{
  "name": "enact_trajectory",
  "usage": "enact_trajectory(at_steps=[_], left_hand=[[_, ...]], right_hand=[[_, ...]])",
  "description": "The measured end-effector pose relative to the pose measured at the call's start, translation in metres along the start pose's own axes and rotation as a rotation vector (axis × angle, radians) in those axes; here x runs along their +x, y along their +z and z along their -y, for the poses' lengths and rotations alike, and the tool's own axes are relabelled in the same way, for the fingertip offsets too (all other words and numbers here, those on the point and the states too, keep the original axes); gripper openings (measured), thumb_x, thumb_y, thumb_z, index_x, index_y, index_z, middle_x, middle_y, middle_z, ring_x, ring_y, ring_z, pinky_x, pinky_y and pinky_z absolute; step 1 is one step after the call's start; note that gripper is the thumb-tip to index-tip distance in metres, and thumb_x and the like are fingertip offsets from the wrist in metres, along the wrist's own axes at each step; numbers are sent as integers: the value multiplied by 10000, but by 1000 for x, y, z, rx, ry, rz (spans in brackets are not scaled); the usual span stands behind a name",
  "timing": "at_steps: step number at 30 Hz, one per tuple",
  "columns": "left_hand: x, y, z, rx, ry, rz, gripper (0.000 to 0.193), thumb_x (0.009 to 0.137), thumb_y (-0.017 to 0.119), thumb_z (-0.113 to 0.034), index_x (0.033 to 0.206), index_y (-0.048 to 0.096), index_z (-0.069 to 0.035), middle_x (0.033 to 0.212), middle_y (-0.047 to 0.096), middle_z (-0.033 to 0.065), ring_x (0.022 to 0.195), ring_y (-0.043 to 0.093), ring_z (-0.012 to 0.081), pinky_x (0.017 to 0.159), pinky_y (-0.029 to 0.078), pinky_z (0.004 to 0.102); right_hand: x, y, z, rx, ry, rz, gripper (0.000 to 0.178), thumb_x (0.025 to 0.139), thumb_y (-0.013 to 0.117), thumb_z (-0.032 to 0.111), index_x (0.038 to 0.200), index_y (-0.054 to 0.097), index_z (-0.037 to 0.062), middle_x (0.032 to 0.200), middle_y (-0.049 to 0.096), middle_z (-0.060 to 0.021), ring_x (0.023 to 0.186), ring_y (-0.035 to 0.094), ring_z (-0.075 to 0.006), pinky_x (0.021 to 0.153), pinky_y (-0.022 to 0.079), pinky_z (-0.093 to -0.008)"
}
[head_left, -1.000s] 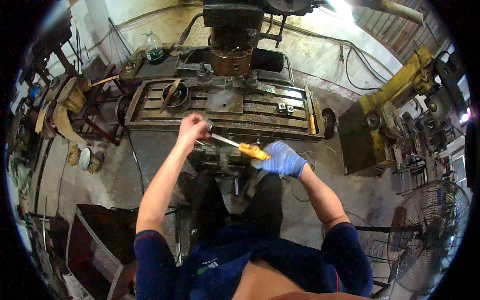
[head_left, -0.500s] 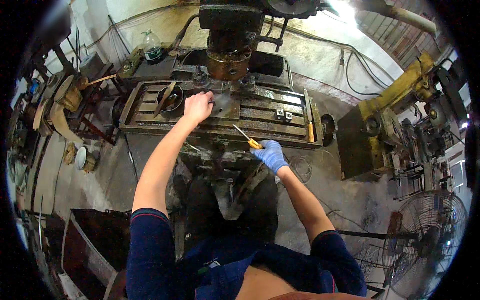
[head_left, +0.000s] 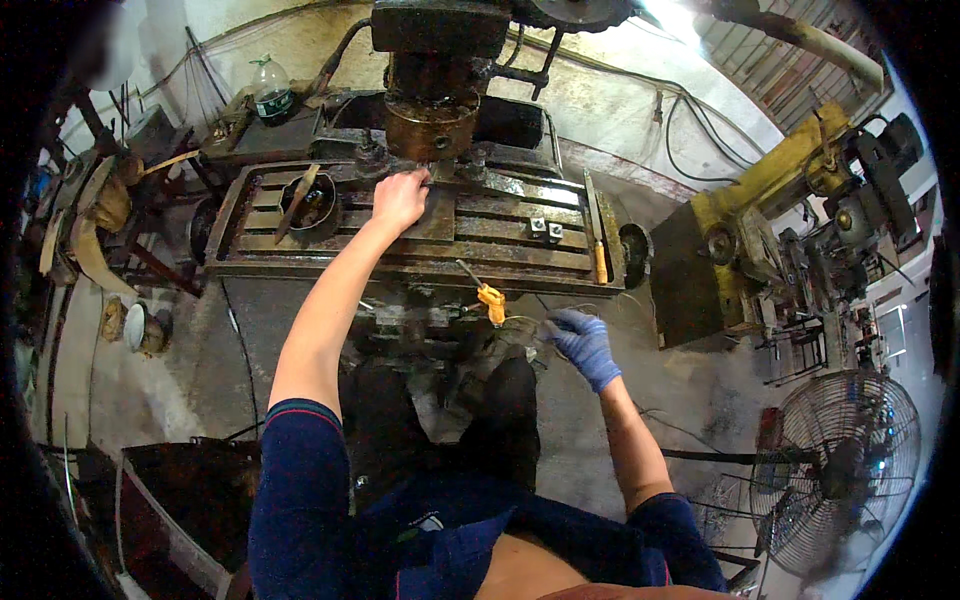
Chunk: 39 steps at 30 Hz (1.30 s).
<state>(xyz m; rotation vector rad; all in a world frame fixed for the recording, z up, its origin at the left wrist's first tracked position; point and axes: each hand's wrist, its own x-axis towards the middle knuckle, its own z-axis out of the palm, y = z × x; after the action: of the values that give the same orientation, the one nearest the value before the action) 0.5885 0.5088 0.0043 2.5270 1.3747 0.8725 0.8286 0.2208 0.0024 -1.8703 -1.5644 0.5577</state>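
**Here, bare hand on the machine table, screwdriver lying loose**

Right now my left hand [head_left: 400,197] lies on the far side of the slotted machine table [head_left: 300,250], fingers curled down onto a flat metal plate [head_left: 440,215] just below the rusty spindle head [head_left: 432,125]. I cannot tell whether those fingers clamp the plate or only press on it. The orange-handled screwdriver [head_left: 486,293] sits at the table's near edge, tilted, with neither hand touching it. My right hand [head_left: 582,343], in a blue glove, hangs just right of the screwdriver and nearer to me, fingers loosely bent and holding nothing. On the table's left end stands a dark bowl [head_left: 308,205] with a stick in it. Far left, a plastic bottle [head_left: 271,92] stands behind the table. To the right are a yellow machine [head_left: 770,190] and, nearer, a floor fan [head_left: 850,470].
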Motion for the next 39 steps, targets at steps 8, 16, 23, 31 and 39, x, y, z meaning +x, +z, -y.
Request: enact_trajectory(at_steps=[8,16,23,31,39], left_hand=[[4,-5,-8,101,-262,11,308,757,621,-288,978,547,-88,781,628,154,764,608,338,650,475,442],[8,8,3,27,-250,-34,331,734,639,-307,937,550,-61,760,628,157,739,617,337,636,492,442],[2,0,8,27,-243,-76,311,713,656,-318,841,578,-45,741,619,169,737,611,339,629,485,442],[3,-2,3,74,-271,-51,286,732,644,-310,871,611,-63,771,627,154,750,619,311,647,491,418],[7,-4,2,92,-259,-21,284,734,640,-316,787,613,-38,765,627,162,741,620,321,651,495,419]], right_hand=[[67,-149,85,78,-263,-517,234,739,632,112,946,643,2,867,652,-71,799,587,-131,747,467,-274],[89,-274,253,942,-954,-504,389,859,447,304,1108,530,17,1151,538,-160,1117,477,-299,991,311,-508],[59,-205,178,568,-963,-664,371,870,422,370,919,540,21,1003,577,-172,1055,503,-373,999,295,-485],[44,-166,161,421,-847,-789,298,888,392,298,801,479,27,924,565,-171,1070,480,-386,970,298,-491],[39,-191,181,98,-700,-884,372,893,318,304,765,479,-6,888,577,-153,990,541,-335,887,375,-409]])
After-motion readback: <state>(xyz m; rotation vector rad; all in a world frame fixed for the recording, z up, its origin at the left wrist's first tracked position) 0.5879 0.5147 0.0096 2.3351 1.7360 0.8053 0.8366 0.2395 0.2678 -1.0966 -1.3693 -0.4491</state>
